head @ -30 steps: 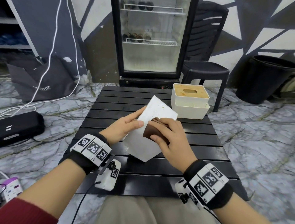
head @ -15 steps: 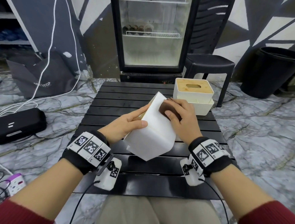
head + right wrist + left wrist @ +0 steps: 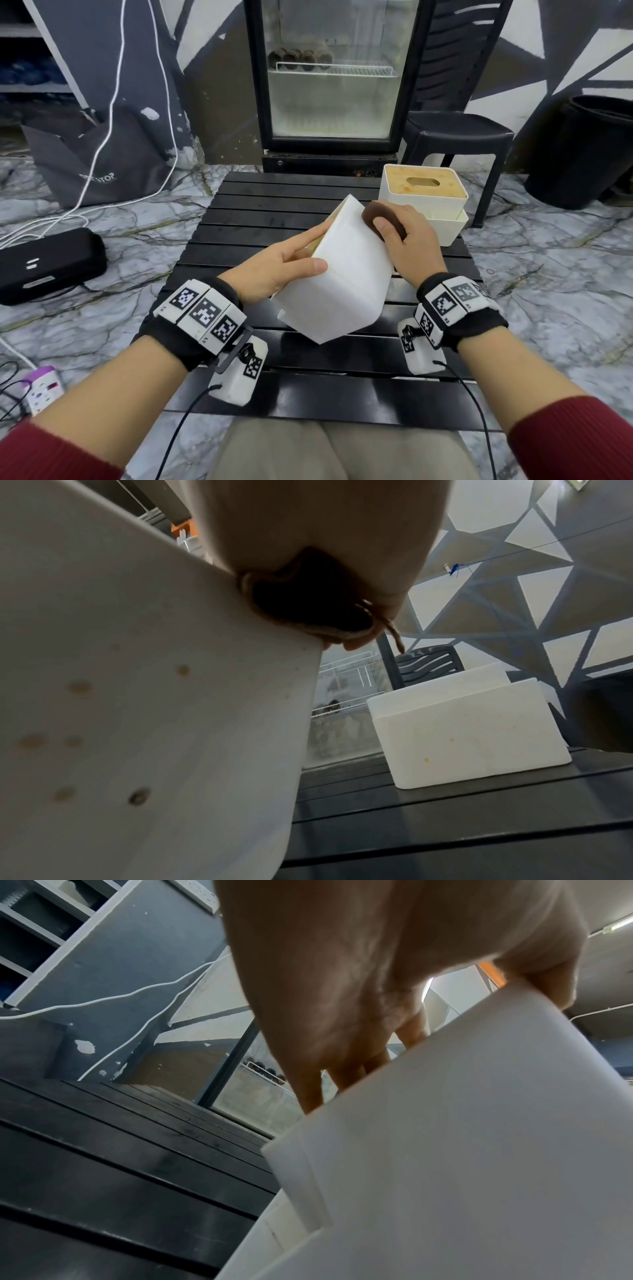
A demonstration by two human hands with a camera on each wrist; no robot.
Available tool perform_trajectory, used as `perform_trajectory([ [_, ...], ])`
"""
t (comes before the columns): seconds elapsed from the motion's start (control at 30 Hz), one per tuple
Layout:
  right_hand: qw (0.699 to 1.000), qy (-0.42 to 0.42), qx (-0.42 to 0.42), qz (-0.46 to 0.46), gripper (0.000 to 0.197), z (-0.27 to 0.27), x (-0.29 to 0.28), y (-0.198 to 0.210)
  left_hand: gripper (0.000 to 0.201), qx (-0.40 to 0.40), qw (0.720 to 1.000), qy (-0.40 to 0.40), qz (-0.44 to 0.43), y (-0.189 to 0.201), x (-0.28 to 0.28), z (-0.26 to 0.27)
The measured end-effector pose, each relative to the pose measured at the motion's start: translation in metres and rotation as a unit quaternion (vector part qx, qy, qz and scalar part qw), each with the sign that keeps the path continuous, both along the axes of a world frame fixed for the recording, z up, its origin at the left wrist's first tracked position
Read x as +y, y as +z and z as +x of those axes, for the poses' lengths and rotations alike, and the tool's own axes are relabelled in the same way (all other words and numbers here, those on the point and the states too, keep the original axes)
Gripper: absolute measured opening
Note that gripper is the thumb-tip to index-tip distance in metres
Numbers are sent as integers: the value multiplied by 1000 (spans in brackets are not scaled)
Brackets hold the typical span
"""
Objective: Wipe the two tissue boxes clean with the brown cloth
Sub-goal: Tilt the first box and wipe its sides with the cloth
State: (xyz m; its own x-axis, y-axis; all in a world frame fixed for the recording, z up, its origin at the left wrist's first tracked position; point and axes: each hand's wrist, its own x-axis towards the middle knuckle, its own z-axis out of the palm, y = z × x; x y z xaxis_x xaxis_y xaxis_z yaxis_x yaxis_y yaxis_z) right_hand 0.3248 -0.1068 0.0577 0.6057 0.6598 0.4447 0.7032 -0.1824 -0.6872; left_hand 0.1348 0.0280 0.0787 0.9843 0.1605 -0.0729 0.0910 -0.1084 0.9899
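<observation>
The right hand [image 3: 407,236] curls over a folded brown cloth [image 3: 380,219] and presses it against the upper right side of a white tissue box [image 3: 346,274]. The left hand [image 3: 277,270] clamps the same box from the other side, thumb on the near face and fingers along the far edge, holding it tilted on one corner above the worktop [image 3: 274,212].

That worktop is made of black slats. At its far right corner sits the second tissue box [image 3: 423,195], white with a wooden lid and an oval slot, resting in a wider white base. Behind stands a glass-door fridge [image 3: 334,78] with dark cans on a wire shelf, and a black plastic chair [image 3: 459,133] beside it. The floor [image 3: 548,274] is grey marble. On it lie a black case [image 3: 48,263] at left, a dark paper bag [image 3: 99,161] with white cables trailing over it, and a black bin [image 3: 582,150] at right.

The right wrist view shows brownish spots on the held box [image 3: 154,696], yellow flecks on the second box [image 3: 469,737], and the cloth [image 3: 308,601] bunched under the palm. The left wrist view shows the fingers [image 3: 342,1047] going behind the box's edge [image 3: 462,1137].
</observation>
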Motion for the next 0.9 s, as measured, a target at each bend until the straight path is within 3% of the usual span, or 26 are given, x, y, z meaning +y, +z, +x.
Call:
perform_trajectory([
  [0.17,999,4,42,29,28,4,-3,-6,60,-4,1000,6,-15,-2,1,-1],
  [0.5,997,-34,45,44,26,10,-28,-22,64,-2,1000,-1,17,2,-5,-2],
  [0.63,997,-41,-2,70,29,-4,-35,-9,55,1,1000,-7,16,4,-7,-2],
  [0.8,991,71,-99,57,35,-53,-36,13,59,-5,999,-21,29,10,-13,-2],
  [0.9,987,84,-134,43,40,-77,-38,13,60,-11,999,-22,37,11,-12,-2],
])
